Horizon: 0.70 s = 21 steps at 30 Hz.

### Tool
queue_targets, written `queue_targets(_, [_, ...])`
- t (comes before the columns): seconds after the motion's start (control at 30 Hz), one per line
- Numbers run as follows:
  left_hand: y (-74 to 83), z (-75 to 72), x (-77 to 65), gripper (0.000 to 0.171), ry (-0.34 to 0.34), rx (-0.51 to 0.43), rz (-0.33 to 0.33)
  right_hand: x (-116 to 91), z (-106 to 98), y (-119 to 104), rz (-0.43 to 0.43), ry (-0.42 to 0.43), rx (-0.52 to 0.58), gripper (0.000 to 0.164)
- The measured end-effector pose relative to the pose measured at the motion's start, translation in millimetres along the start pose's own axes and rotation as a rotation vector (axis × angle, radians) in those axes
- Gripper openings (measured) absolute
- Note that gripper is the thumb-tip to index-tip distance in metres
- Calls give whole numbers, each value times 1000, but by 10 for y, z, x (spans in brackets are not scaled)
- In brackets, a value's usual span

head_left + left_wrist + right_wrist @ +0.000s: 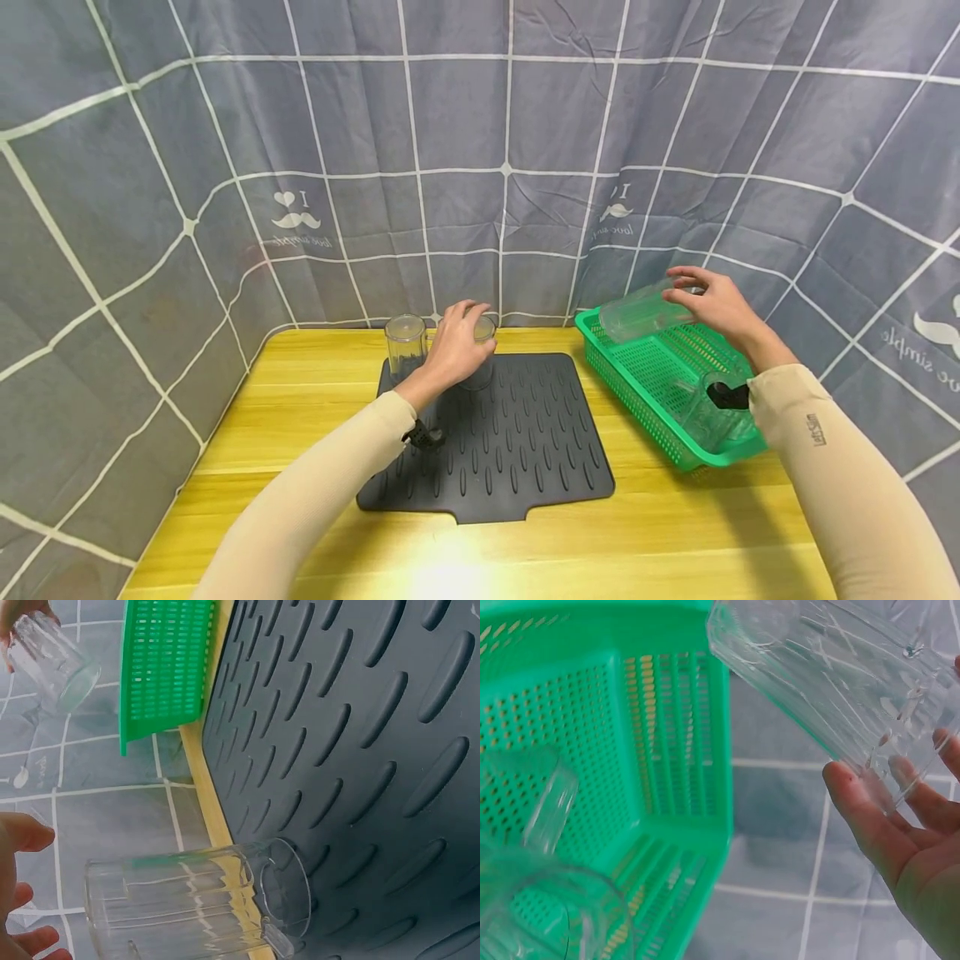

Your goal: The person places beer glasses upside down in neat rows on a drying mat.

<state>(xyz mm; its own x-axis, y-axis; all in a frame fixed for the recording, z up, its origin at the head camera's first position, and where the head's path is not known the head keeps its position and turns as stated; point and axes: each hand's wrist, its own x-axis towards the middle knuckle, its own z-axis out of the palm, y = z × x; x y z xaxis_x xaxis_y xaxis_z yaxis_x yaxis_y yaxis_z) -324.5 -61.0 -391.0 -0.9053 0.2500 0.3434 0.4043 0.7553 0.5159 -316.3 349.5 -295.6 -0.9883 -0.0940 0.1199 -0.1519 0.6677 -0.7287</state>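
My right hand (712, 308) grips a clear glass mug (637, 315) by one end, tilted above the far end of the green basket (630, 385). In the right wrist view, the thumb and fingers hold that mug (832, 690) from its lower end. On the black ridged mat (525, 442), my left hand (457, 346) is beside the top of an upright glass mug (480, 371). The left wrist view shows a gap between the spread left fingers (30, 832) and this mug (172, 900). Another glass mug (406, 342) stands left of that hand.
A further glass mug (708, 421) lies in the basket's near end, partly behind the right wrist's black strap. The mat and basket rest on a yellow wooden table (300, 400). A grey checked curtain (465, 208) rises behind and at both sides.
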Motion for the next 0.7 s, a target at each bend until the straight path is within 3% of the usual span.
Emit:
queue_targets(0.5, [125,-62,-70,58,21,-82,65,-75,288,-236,-67,25,322,49])
queue_targets(0.7, [167,-82,-107,60,23,-152,79,-111,405,-306,-73,32,375,43])
